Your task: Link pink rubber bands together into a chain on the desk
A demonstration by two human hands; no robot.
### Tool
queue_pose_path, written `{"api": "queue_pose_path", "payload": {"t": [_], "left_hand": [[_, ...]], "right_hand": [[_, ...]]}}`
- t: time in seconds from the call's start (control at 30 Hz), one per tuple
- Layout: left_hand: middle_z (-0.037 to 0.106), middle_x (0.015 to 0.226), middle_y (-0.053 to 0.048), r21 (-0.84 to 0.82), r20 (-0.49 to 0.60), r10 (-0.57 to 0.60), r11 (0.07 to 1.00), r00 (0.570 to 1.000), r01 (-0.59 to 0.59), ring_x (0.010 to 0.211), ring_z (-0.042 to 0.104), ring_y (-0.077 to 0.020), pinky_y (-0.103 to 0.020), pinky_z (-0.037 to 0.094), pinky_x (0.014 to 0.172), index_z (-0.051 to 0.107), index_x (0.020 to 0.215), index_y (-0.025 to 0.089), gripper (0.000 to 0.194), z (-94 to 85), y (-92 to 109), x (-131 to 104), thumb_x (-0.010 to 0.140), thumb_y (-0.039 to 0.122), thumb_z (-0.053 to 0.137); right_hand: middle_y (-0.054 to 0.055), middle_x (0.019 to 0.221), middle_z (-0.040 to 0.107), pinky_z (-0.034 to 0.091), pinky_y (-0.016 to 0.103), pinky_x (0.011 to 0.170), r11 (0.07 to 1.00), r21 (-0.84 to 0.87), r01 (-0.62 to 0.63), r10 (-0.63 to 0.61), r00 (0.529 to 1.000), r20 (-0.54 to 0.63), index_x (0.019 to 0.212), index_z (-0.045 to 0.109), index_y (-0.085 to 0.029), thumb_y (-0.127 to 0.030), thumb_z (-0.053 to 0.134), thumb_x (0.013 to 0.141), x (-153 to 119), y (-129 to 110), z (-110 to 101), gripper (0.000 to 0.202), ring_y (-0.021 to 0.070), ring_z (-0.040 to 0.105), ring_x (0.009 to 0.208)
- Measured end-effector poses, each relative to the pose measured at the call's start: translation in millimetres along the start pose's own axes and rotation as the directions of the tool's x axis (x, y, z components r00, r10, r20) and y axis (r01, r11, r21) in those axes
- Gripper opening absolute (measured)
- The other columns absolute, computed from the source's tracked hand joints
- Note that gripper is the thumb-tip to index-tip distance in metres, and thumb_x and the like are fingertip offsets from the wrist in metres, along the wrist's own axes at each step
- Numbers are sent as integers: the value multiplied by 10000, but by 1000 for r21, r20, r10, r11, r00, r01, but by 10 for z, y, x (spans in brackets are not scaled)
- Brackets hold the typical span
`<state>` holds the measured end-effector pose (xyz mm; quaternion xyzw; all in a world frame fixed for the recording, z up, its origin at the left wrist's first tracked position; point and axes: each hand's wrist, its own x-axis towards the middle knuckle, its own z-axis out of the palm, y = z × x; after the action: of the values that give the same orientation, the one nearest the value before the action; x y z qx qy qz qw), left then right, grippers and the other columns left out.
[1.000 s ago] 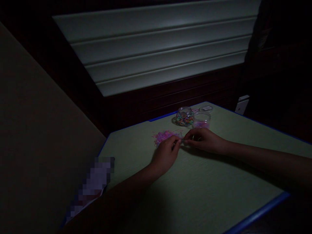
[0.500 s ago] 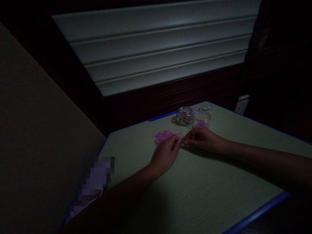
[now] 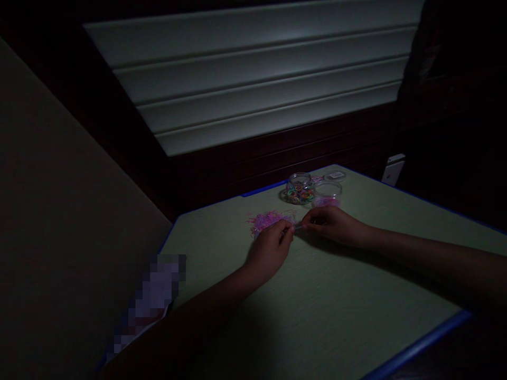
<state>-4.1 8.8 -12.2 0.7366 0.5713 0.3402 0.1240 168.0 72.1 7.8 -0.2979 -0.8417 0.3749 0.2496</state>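
Between my two hands a thin, pale band (image 3: pixel 298 227) is stretched; it looks like a small rubber band, though the dim light blurs it. My left hand (image 3: pixel 272 245) pinches one end, just in front of a loose pile of pink and purple rubber bands (image 3: pixel 269 219) on the table. On the other end, my right hand (image 3: pixel 332 226) has thumb and forefinger pressed together. Right behind that hand stands a clear jar (image 3: pixel 328 191) with pink bands in its bottom, its lower part hidden by the hand.
Another clear jar (image 3: pixel 300 190) holds multicoloured hair ties beside the pink one. A round clear lid (image 3: pixel 335 176) lies behind them. The pale green table (image 3: pixel 348 306) has blue edging. A blurred-out item (image 3: pixel 154 295) lies at its left edge, and a white device (image 3: pixel 393 170) stands beyond.
My right hand has shifted slightly right, away from the left, so the thin band shows longer and tauter between them. My left hand has stayed nearly still.
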Motion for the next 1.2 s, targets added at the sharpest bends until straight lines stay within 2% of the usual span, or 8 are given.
{"api": "queue_pose_path", "payload": {"t": [0.17, 0.3, 0.43, 0.6, 0.93, 1.03, 1.2], "left_hand": [[554, 691, -1, 4, 3, 13, 1000, 1000, -13, 615, 500, -105, -209, 366, 559, 512, 793, 183, 240, -13, 23, -6, 822, 342, 335], [561, 694, -4, 19, 5, 6, 1000, 1000, -6, 621, 506, -108, -210, 368, 563, 512, 788, 179, 252, -6, 21, -5, 823, 351, 331], [556, 684, -1, 26, 11, 18, 999, 1000, -18, 615, 500, -106, -208, 359, 557, 512, 779, 181, 260, -5, 23, -2, 828, 349, 320], [541, 662, 5, 49, 25, 35, 998, 999, -36, 583, 478, -100, -205, 342, 538, 520, 776, 178, 265, -15, 38, 0, 828, 347, 322], [553, 666, 8, 58, 32, 57, 997, 998, -59, 590, 483, -97, -199, 328, 530, 534, 770, 176, 248, -29, 80, -3, 822, 325, 342], [556, 671, 7, 47, 23, 46, 998, 999, -47, 593, 485, -99, -200, 327, 527, 539, 773, 177, 249, -28, 81, 0, 819, 324, 343], [536, 642, 9, 31, 32, 43, 999, 999, -44, 577, 471, -99, -202, 318, 519, 533, 754, 173, 256, -24, 73, -2, 817, 331, 341]], "right_hand": [[17, 664, 544, 359, 193, 482, 993, 102, -64, 62, 998, 22, 791, 564, -116, -320, 480, 720, 10, 16, 12, 232, 83, 464, 543], [9, 621, 529, 345, 189, 464, 994, 85, -68, 67, 998, 22, 761, 558, -113, -342, 450, 737, 1, 8, 6, 254, 80, 449, 518], [28, 643, 568, 346, 202, 500, 993, -105, 46, -47, 999, -7, 765, 594, -110, -318, 411, 768, -23, -14, -12, 277, 96, 470, 549], [50, 712, 609, 335, 209, 550, 909, -372, 185, -207, 978, -18, 827, 615, -125, -231, 422, 770, -61, -65, -43, 228, 109, 495, 600], [60, 754, 598, 310, 210, 575, 742, -612, 273, -310, 950, 48, 824, 604, -149, -181, 419, 773, -100, -143, -150, 195, 117, 501, 645], [70, 791, 594, 303, 214, 579, 680, -695, 232, -321, 947, 1, 837, 601, -155, -213, 383, 800, -95, -168, -234, 228, 123, 508, 669], [86, 829, 589, 306, 227, 597, 565, -823, 53, -325, 931, -164, 884, 600, -146, -247, 359, 816, -94, -208, -463, 270, 149, 516, 729]]}}
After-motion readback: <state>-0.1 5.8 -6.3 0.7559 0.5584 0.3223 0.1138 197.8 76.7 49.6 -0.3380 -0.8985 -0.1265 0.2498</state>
